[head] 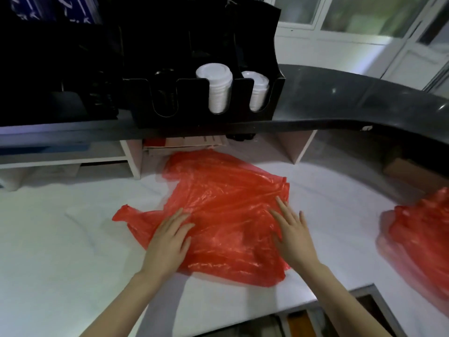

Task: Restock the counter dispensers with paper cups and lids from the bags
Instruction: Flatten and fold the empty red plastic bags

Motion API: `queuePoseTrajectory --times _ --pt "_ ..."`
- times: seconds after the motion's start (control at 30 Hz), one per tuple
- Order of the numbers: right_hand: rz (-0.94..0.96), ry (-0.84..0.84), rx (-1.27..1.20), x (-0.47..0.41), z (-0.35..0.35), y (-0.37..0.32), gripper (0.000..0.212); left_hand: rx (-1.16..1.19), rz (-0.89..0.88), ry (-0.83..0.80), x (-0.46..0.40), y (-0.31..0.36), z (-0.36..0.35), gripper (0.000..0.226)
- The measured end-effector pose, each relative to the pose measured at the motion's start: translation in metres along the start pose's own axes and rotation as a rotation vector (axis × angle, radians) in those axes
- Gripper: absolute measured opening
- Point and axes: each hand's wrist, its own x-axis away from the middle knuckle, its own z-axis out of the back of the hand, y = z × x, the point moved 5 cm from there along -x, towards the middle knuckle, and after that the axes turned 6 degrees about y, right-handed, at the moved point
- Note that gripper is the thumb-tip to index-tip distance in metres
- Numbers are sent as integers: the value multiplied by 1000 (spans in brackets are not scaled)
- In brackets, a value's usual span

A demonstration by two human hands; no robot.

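— What's the biggest thing in front of you?

— The white bench (60, 239) I'm working at. Above its far edge, at twelve o'clock, a dark upper counter (340, 105) curves away toward three o'clock, and the black dispenser (194, 45) stands on it.

— And the bags?

— One red plastic bag (218, 203) lies flattened at the middle of the bench, spread from about eleven o'clock down to five. A second red bag (418, 239) sits bunched at three o'clock, well apart from the first; it is blurred, so I can't tell what it holds.

— Your hands?

— Both lie palm down on the flat bag. My left hand (167, 242) presses its seven o'clock part with the fingers straight and close together. My right hand (291, 234) presses the five o'clock part with the fingers straight and spread. Neither grip is clamped on anything.

— What's in the dispenser?

— Two stacks of white lids: the lid stack (217, 91) in the middle slot and a second stack (257, 91) in the slot at its three o'clock side. The slot at nine o'clock holds something dark, possibly black lids (165, 93), but it's too dim to be sure.
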Motion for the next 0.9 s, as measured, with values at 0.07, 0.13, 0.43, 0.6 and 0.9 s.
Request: queuePoseTrajectory --times 0.07,0.13,0.43,0.6,0.9 --pt "-112 -49 -151 27 -5 -28 53 -144 1 -112 11 1 -6 46" --pt "-125 -184 -119 53 -27 -54 71 -189 70 -267 26 -3 -21 56" --pt "-23 -208 198 48 -52 -22 65 -214 142 -274 37 -23 -20 63" --pt "-107 -300 16 50 -65 -10 76 -159 174 -339 42 -34 -30 73" --pt "-193 -87 -296 42 -19 -9 71 -20 249 127 -8 -6 20 55"
